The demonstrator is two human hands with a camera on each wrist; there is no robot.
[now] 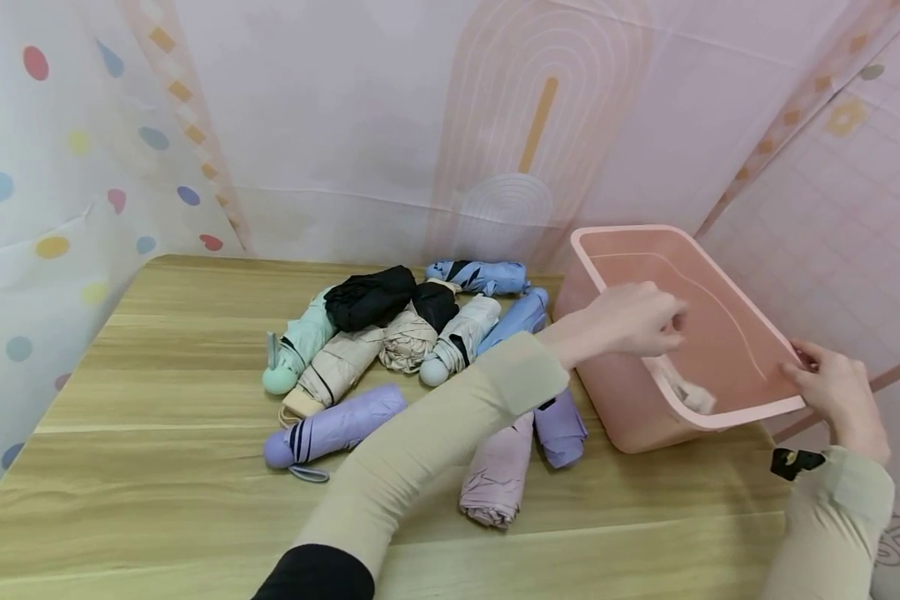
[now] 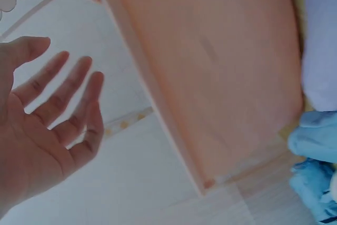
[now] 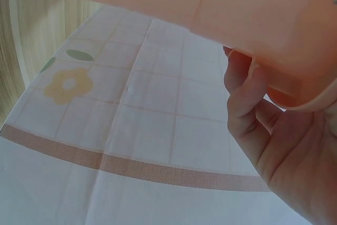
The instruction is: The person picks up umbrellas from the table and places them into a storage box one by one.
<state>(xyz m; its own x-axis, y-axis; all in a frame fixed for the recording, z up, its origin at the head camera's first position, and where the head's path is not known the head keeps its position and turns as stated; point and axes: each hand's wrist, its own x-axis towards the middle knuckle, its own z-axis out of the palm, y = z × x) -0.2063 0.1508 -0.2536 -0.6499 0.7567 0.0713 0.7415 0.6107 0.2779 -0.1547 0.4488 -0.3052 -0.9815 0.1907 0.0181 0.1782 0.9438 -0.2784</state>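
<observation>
A pink plastic bin (image 1: 617, 408) stands at the right of the table. Over its near-left rim reaches my left hand (image 1: 633, 321), its relaxed fingers holding nothing; the left wrist view shows the same hand (image 2: 58, 114) with fingers spread and palm bare. My right hand (image 1: 836, 387) grips the bin's right corner, fingers curled under the rim in the right wrist view. Inside the bin, near its front wall, lies a whitish bundle (image 1: 693, 396), mostly hidden by that wall. Left of the bin, a pink folded umbrella (image 1: 497, 475) and a purple folded umbrella (image 1: 561, 429) lie close to my left forearm.
Several more folded umbrellas lie grouped mid-table, including a lavender umbrella (image 1: 337, 425), a mint umbrella (image 1: 300, 342), a black umbrella (image 1: 371, 296) and a blue umbrella (image 1: 480, 275). A patterned cloth (image 1: 330, 125) hangs behind the wooden table (image 1: 157, 500) and along its sides.
</observation>
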